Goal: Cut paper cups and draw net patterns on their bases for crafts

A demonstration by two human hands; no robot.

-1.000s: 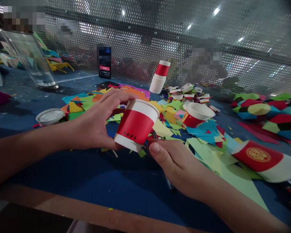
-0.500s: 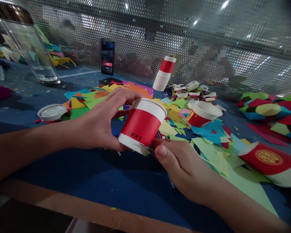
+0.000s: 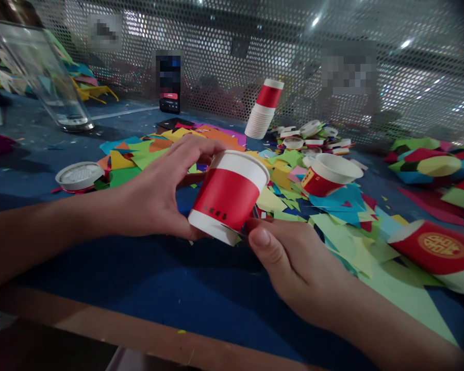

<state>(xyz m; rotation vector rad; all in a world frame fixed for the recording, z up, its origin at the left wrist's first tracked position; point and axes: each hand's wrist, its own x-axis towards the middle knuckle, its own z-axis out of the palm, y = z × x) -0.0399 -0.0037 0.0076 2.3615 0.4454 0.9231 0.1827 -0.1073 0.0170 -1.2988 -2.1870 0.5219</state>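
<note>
A red and white paper cup (image 3: 227, 193), tilted with its rim up, is held from the left by my left hand (image 3: 168, 190), fingers behind it and thumb near its base. My right hand (image 3: 290, 257) is closed on a pair of scissors (image 3: 243, 235), mostly hidden by the fingers. A thin dark blade lies against the lower right wall of the cup, just above its base. Whether the blade has gone through the paper I cannot tell.
Coloured paper scraps (image 3: 135, 159) cover the blue table (image 3: 139, 288). A cut cup (image 3: 330, 175) and a lying cup (image 3: 436, 250) are at right. Behind stand a cup stack (image 3: 263, 111), a phone (image 3: 170, 85) and a glass bottle (image 3: 50, 77). A cut cup piece (image 3: 80, 176) lies left.
The view has shifted slightly. Both hands keep their grips, and the blade stays at the cup's lower right side, with a little more of its dark line showing on the wall.
</note>
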